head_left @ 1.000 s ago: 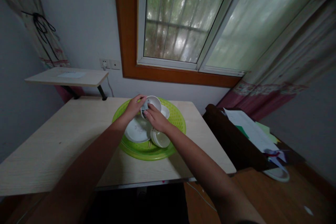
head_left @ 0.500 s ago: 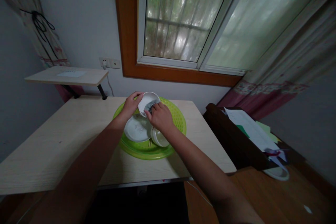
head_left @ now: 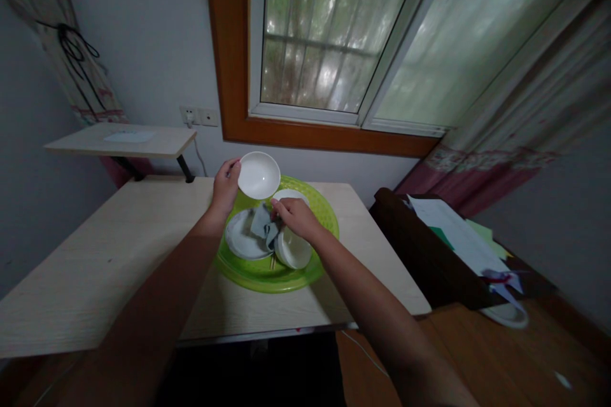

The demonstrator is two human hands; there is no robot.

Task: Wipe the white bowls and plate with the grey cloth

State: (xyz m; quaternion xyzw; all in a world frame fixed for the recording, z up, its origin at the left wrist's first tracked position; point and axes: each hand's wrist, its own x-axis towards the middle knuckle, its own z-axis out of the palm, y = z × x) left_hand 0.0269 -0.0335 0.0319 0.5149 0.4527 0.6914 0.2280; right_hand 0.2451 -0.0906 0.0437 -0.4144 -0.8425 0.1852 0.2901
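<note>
My left hand [head_left: 224, 183] grips a small white bowl [head_left: 259, 175] by its rim and holds it tilted above the far side of a round green basin [head_left: 321, 248]. My right hand [head_left: 293, 216] is closed on a grey cloth [head_left: 263, 229] that hangs down over a white plate [head_left: 241, 243] inside the basin. A white bowl [head_left: 293, 252] sits just under my right hand, and another white dish [head_left: 289, 195] shows behind it. The basin rests on a pale wooden table [head_left: 119, 254].
A small wall shelf [head_left: 121, 138] sticks out at the back left, above a wall socket [head_left: 198, 116]. A dark cabinet [head_left: 429, 254] with papers stands to the right of the table. A window and curtains lie behind.
My left hand has lifted the white bowl up and away from the cloth. My right hand has dropped with the cloth from the bowl down towards the plate.
</note>
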